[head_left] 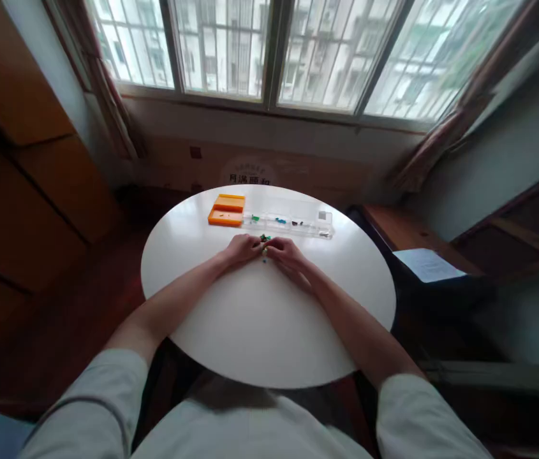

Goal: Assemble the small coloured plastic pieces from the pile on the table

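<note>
Near the far half of a round white table [259, 331], my left hand [244, 247] and my right hand [286, 251] almost meet at the fingertips. The fingers of both are drawn together around a few tiny pieces, too small to name. A green and dark cluster [265, 238] shows just beyond the fingertips. Something pale and yellowish [264, 251] lies between the hands, with a small blue piece [264, 260] on the table below it. What exactly each hand grips is hidden by the fingers.
Beyond my hands lies a clear plastic compartment box [288, 232], lid open, with green pieces [255, 218], blue pieces [280, 220] and dark pieces [296, 223] inside. Beside it on the left is an open orange case [226, 222]. A paper sheet [428, 264] rests off to the right.
</note>
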`<state>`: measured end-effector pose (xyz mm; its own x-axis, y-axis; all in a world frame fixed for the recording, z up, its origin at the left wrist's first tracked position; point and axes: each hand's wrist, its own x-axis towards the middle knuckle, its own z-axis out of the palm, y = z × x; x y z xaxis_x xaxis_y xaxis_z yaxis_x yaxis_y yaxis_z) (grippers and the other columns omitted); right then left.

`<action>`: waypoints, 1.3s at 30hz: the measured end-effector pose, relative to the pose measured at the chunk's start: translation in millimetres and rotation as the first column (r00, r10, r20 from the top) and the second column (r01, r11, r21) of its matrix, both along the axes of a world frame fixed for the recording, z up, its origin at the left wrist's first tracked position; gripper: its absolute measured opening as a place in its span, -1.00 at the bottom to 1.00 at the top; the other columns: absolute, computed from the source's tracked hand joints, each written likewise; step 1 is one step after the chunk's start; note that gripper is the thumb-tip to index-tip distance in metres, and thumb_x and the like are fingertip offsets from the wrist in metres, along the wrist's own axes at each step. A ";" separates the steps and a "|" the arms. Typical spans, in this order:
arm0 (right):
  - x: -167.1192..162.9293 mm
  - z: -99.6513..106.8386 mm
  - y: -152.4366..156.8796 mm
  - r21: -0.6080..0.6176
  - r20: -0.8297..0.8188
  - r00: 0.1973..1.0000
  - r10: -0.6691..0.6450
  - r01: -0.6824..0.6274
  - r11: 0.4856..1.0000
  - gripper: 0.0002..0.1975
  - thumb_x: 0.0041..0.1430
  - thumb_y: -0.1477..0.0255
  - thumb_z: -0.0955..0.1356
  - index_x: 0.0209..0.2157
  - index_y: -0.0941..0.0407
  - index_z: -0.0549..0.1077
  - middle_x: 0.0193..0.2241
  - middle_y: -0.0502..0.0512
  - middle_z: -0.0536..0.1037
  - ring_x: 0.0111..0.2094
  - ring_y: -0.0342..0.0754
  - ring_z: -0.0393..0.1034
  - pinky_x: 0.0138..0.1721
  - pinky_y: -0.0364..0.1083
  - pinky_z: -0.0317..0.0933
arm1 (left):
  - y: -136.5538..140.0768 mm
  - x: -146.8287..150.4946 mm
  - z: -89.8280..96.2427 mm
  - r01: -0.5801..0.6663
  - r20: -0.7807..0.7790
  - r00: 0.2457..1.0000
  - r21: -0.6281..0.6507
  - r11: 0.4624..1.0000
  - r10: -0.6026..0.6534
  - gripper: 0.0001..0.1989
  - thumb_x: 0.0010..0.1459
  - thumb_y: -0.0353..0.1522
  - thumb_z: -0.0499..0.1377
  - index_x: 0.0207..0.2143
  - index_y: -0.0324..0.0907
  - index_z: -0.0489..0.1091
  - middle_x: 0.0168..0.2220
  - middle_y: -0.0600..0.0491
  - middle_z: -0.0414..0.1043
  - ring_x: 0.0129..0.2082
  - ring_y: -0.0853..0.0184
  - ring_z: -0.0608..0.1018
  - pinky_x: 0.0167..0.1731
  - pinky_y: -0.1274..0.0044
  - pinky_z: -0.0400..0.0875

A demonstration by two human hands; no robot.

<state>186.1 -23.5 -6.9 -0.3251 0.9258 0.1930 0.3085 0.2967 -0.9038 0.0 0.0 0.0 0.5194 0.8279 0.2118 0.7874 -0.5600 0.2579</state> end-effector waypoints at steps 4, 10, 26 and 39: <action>0.6 2.4 -0.7 0.029 0.030 0.999 -0.014 0.013 0.999 -0.70 -0.02 0.31 0.36 -0.30 0.23 0.51 -0.42 0.08 0.55 -0.44 -0.15 0.36 -0.38 -0.17 0.23 | -0.1 0.9 0.7 0.001 0.002 1.000 0.009 1.000 -0.001 -0.52 0.21 -0.09 -0.10 -0.38 -0.17 0.51 -0.40 -0.03 0.53 -0.46 0.33 0.46 -0.51 0.55 0.00; 1.1 -0.3 1.5 0.038 0.013 1.000 -0.015 0.014 0.999 -0.71 -0.03 0.33 0.37 -0.30 0.23 0.52 -0.44 0.09 0.55 -0.44 -0.13 0.38 -0.39 -0.15 0.24 | 3.1 0.7 -1.7 0.010 0.007 1.000 0.038 0.999 -0.010 -0.51 0.21 -0.08 -0.09 -0.42 -0.18 0.50 -0.43 -0.05 0.52 -0.47 0.32 0.46 -0.52 0.54 0.00; 0.9 -1.8 2.9 0.043 0.014 0.999 -0.034 0.033 0.999 -0.71 -0.03 0.33 0.37 -0.29 0.23 0.52 -0.45 0.10 0.55 -0.45 -0.12 0.39 -0.38 -0.13 0.25 | 2.6 0.4 0.3 0.014 0.023 1.000 0.042 0.999 -0.015 -0.51 0.19 -0.07 -0.07 -0.46 -0.20 0.49 -0.45 -0.06 0.51 -0.50 0.32 0.44 -0.52 0.54 -0.03; 0.3 -0.3 2.0 0.043 0.016 0.999 -0.033 0.032 0.999 -0.72 -0.04 0.34 0.37 -0.30 0.22 0.52 -0.44 0.09 0.55 -0.43 -0.12 0.40 -0.36 -0.14 0.26 | 2.8 -0.1 -0.6 0.024 0.060 0.998 0.034 0.999 -0.026 -0.51 0.19 -0.07 -0.09 -0.49 -0.19 0.46 -0.48 -0.05 0.49 -0.52 0.35 0.41 -0.53 0.54 -0.06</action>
